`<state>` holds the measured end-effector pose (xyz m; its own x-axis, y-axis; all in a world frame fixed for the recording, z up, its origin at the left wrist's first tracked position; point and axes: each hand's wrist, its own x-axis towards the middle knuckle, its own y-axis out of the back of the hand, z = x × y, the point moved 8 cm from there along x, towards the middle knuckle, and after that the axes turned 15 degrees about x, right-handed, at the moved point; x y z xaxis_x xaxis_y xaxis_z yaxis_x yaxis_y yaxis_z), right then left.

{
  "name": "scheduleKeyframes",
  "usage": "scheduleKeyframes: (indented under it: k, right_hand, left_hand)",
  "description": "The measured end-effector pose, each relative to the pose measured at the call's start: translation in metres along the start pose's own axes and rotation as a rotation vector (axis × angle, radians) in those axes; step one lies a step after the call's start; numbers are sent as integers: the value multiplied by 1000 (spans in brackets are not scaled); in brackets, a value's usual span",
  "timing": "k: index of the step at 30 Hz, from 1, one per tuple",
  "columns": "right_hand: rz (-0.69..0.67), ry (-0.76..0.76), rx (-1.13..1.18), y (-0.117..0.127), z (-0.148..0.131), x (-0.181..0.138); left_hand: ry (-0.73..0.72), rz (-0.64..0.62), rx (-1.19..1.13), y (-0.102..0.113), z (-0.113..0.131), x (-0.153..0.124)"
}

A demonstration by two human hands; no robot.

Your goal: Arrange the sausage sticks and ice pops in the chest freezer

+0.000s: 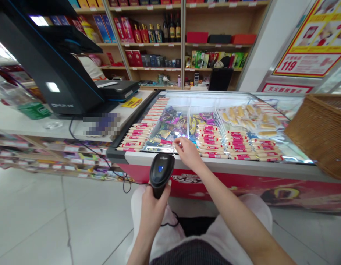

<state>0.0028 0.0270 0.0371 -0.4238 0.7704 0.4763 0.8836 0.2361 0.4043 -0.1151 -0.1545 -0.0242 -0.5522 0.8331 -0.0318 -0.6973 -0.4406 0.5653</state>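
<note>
My left hand point(153, 206) is wrapped round the handle of a black barcode scanner point(162, 171), its head tilted up and a blue mark lit on top. Just above and right of it, my right hand point(187, 151) pinches the right end of a wrapped sausage point(164, 141) with a red label. The sausage lies level over the glass top of the chest freezer point(228, 162), near its front edge. Rows of similar sausages point(135, 136) lie to the left, and a stack of sausages point(210, 141) lies right of my right hand.
A checkout terminal point(57, 73) stands on the counter point(126, 117) at left. The scanner's cable point(93, 147) hangs down the counter front. A wicker basket point(319, 136) rests on the freezer's right end, near packs of yellow food point(247, 114). Stocked shelves point(148, 44) line the back.
</note>
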Motion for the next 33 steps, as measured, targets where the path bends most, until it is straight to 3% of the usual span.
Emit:
scheduleKeyframes:
  k: [6,10,14,16,19,23,26,33]
  right_hand:
    - [12,62,-23,13,-11,-2]
    - [143,92,-233,73,-9,-4]
    - [243,21,-484,142,16,-1]
    - [226,-24,-564,161,31,2]
    - [168,-42,-629,169,46,6]
    - [183,0,-634,159,41,7]
    - [179,64,-511,129,22,13]
    - [-157,202,-195,-14,-22,49]
  left_hand:
    - [-4,2,10,1,-2,0]
    - [-7,20,13,2,-6,0]
    - [-32,46,-2,2,2,-2]
    - [-45,50,4,2,9,-4]
    - [-53,3,3,-1,14,-5]
    - [-49,-23,-3,-1,13,-5]
    - [-47,-13,-5,1,10,-4]
    - [-33,11,-27,8,-2,-4]
